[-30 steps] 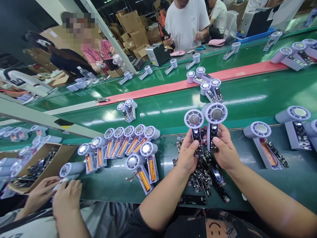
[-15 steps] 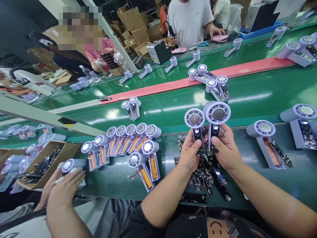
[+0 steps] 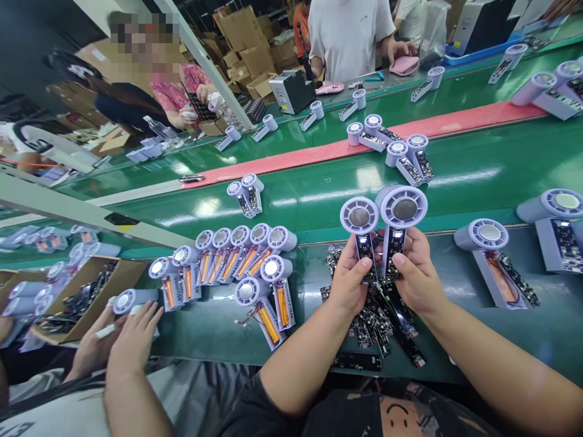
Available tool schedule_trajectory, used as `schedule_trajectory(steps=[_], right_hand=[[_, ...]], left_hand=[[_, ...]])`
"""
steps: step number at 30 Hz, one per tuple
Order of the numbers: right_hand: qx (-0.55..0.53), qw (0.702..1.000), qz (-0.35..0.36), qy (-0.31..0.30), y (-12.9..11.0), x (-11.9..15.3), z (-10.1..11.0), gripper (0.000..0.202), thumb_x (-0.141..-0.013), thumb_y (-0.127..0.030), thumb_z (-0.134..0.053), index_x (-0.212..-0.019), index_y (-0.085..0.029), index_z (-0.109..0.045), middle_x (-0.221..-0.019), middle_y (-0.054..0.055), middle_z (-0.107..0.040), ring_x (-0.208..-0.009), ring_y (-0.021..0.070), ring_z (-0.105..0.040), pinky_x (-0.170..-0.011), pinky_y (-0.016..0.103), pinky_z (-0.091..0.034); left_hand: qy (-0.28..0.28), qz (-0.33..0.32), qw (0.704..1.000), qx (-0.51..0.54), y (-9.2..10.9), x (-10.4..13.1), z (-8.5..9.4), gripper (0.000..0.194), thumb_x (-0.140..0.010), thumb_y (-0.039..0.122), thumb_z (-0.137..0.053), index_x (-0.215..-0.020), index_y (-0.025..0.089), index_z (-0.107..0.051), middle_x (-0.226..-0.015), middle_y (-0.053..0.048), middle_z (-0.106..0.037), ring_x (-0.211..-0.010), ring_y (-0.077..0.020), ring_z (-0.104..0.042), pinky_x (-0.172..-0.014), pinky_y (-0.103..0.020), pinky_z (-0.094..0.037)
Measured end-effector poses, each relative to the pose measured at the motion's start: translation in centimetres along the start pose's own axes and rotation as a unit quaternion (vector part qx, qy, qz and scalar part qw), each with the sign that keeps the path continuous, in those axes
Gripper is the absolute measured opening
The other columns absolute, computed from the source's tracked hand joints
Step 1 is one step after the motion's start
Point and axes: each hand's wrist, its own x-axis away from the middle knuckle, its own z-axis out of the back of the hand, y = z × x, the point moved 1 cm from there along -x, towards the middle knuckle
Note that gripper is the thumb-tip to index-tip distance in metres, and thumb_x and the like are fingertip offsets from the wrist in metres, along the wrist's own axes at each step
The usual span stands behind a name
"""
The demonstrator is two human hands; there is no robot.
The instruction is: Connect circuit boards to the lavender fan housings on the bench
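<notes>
My left hand (image 3: 350, 280) is closed on a purple handheld fan (image 3: 359, 216), its thumb on the black circuit board in the handle. Beside it, my right hand (image 3: 416, 273) grips a second purple fan (image 3: 403, 206), thumb also on the board. Both fans are upright with round heads up, and a small light glows on each board. Below my hands lies a pile of black circuit boards (image 3: 371, 321). To the right rests a fan with its board hanging loose from the open handle (image 3: 498, 279).
Several fans with orange batteries (image 3: 230, 264) stand left on the green bench. A neighbour's hands (image 3: 132, 340) hold a fan near a cardboard box (image 3: 77, 303). Beyond, a green conveyor (image 3: 310, 188) carries more fans past a red strip (image 3: 282, 159). Other people are across it.
Fans on the near conveyor lane have shifted slightly right. The neighbour's hands at the left have moved a little. My hands keep hold of the same two fans.
</notes>
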Motion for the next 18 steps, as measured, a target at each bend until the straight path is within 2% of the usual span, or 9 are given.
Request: schedule_trajectory(steps=[9,18], right_hand=[[-0.015,1.000,0.005,0.000,0.08,-0.01,-0.02,0.054,-0.086,-0.052,-0.075,-0.131,-0.040,-0.048,-0.129,0.003,-0.064,-0.114,0.0257,-0.066,-0.100,0.051,-0.057],[0.012,0.999,0.003,0.031,0.70,-0.17,-0.01,0.052,-0.087,-0.052,-0.073,-0.131,-0.039,-0.048,-0.132,0.004,-0.063,-0.113,0.0238,-0.066,-0.096,0.048,-0.059]], left_hand=[[0.009,-0.007,1.000,0.008,-0.10,-0.08,0.12,0.054,-0.067,0.044,-0.091,-0.115,0.026,-0.073,-0.123,-0.005,-0.073,-0.105,-0.0239,-0.069,-0.097,-0.039,-0.051],[0.034,-0.007,0.999,-0.013,-0.24,-0.11,0.21,0.054,-0.068,0.050,-0.090,-0.113,0.026,-0.073,-0.120,-0.005,-0.073,-0.103,-0.0230,-0.069,-0.098,-0.040,-0.051]])
